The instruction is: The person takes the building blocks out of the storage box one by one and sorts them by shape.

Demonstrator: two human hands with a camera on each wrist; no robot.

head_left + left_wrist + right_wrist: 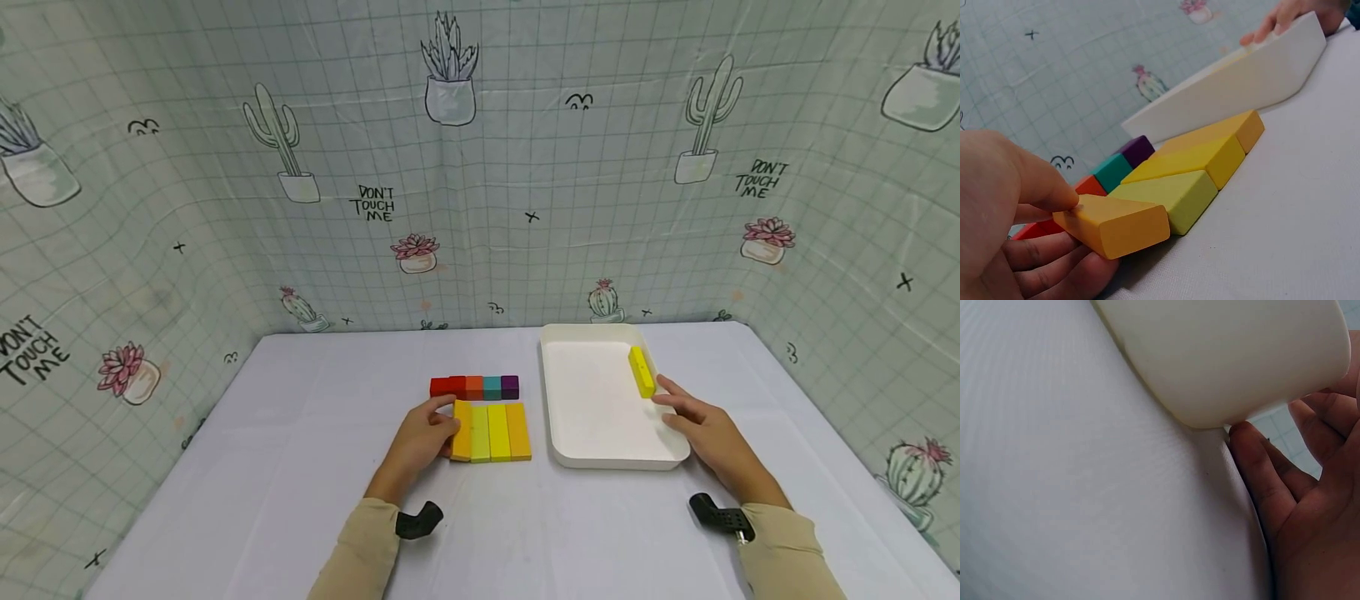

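My left hand pinches a yellow-orange block between thumb and fingers at the left end of a front row. In the left wrist view this block sits slightly tilted against a light green block. Beyond that lie a yellow block and another yellow-orange block, side by side. My right hand grips the right side of a white tray, fingertips over its rim and other fingers low against its outer wall. Inside the tray, along its right side, lies a single yellow block.
Behind the front row, a back row holds red blocks, an orange block, a teal block and a purple block. A white cloth covers the table. A patterned curtain hangs around its back and sides.
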